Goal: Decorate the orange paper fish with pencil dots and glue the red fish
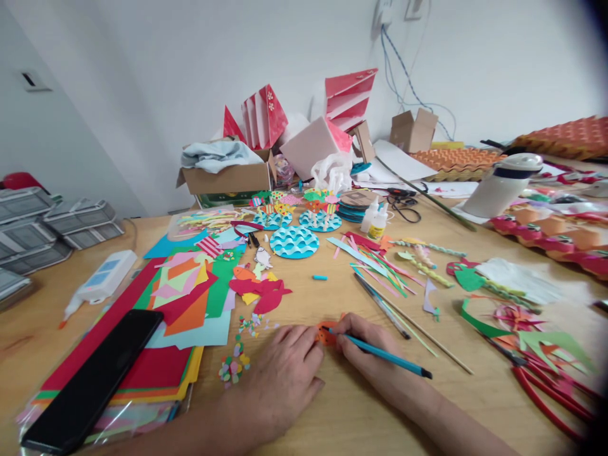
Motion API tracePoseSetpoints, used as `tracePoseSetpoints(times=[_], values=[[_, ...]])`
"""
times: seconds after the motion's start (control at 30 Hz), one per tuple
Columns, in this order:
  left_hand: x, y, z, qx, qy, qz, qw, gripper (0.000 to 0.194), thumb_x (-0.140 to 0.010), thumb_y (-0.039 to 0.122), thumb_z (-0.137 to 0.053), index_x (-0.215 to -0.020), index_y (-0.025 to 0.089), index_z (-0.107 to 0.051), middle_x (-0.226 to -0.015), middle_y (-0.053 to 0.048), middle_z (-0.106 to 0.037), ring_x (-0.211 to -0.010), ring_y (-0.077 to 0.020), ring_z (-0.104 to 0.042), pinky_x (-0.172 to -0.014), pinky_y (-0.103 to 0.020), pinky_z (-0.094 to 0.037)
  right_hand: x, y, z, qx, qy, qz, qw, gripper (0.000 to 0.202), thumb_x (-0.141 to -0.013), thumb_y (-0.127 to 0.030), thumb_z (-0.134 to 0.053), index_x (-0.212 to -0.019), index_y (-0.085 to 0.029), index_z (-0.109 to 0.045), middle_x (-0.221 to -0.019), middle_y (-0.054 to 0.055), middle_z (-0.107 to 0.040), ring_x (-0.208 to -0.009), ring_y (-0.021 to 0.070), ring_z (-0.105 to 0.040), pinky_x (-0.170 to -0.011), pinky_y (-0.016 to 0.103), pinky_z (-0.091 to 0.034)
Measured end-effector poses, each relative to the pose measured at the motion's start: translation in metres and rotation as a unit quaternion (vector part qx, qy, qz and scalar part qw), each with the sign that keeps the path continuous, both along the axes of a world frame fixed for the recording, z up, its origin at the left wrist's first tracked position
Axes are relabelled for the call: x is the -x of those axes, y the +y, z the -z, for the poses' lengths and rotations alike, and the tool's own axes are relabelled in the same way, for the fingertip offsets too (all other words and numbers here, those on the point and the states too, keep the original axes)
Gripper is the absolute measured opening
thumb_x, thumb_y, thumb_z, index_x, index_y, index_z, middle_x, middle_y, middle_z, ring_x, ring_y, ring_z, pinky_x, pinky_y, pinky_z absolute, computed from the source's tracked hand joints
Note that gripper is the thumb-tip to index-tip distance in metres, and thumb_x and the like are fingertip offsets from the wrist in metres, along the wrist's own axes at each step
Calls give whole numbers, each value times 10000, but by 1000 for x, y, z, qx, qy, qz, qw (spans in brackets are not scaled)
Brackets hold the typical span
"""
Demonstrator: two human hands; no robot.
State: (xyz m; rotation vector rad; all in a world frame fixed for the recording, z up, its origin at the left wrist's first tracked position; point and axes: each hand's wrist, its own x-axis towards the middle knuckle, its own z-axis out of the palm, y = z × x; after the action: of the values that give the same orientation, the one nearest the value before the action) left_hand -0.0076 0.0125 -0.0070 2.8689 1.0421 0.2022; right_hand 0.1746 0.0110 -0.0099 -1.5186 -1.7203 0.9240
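My right hand [363, 345] is closed around a blue felt-tip pen [387, 358], whose tip touches a small orange paper cutout [327, 335] on the table. Dark dots show on the cutout, though fingers cover parts of it. My left hand [289, 364] holds down its left edge with the fingertips, the fingers together and bent. Beyond the hands lies a blue pen cap [320, 277]. Red paper fish shapes [270, 297] and small coloured paper dots [234, 367] lie to the left. A thin wooden stick [427, 339] is to the right.
Coloured paper sheets [190, 297] and a black phone [95, 380] are on the left, near a glue gun [102, 278]. Blue wavy paper discs [294, 242], glue bottles [377, 223] and paper strips [380, 259] stand ahead. Red-handled scissors [546, 392] lie right, a white tumbler [498, 183] behind.
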Motion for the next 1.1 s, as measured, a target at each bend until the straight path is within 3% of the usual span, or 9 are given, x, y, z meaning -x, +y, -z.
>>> tracePoseSetpoints(times=[1.1], values=[[0,0,3,-7,-8,4,1000,268,-835,291,-530,-1072,165,-526,-1207,-65,-489,-1114,-219,-408,-975,-364,-319,2,1,-3,-6,-13,17,1000,108,-694,-209,-432,-664,-190,-534,-553,-20,-543,-517,123,-489,-495,225,-361]])
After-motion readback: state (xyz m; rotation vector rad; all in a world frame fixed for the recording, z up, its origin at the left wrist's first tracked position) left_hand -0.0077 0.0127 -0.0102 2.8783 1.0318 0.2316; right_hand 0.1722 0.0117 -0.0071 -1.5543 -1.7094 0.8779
